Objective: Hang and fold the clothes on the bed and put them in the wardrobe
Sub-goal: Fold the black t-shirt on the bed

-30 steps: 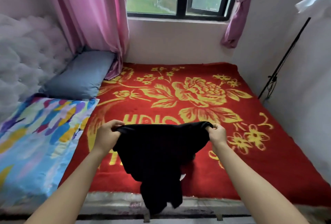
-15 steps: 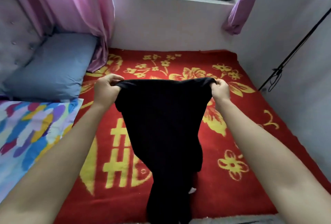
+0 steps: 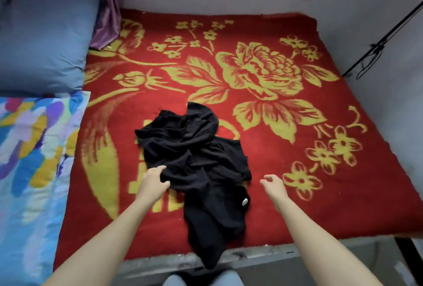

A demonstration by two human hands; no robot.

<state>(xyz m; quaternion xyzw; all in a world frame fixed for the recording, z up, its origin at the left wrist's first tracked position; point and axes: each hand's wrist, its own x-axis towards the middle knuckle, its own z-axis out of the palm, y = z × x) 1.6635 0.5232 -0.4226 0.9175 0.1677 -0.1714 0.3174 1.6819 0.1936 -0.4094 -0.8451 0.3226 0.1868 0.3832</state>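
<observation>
Black garment (image 3: 194, 155) lies crumpled in 1 heap on the red blanket (image 3: 286, 205), near-centre of it. The lower end trails over the blanket's near edge and hangs past the grey bed frame (image 3: 263, 254). Small white tag (image 3: 245, 201) shows on the garment's right side, towards the blanket's near edge.

L hand (image 3: 153, 185) is over the blanket's near-centre, at the garment's left edge. Fingers and thumb are curled onto a fold of the fabric, gripping it. R hand (image 3: 273, 186) is over the blanket too, just right of the heap and not touching it. Its fingers are loosely curled and hold nothing, with a strip of bare blanket between it and the cloth.

Around:
- Blue pillow (image 3: 43, 40) at the blanket's far-left corner, overlapping its left edge.
- Multicolour quilt (image 3: 32, 148) along the blanket's left side, nearer than the pillow.
- Pink curtain (image 3: 107, 11) hangs down onto the blanket's far-left corner, beside the pillow.
- Thin black pole (image 3: 384, 40) w/ a cord leans against the wall off the blanket's right edge.

Nothing lies between either hand and the garment. The rest of the blanket shows only its yellow flower print.
</observation>
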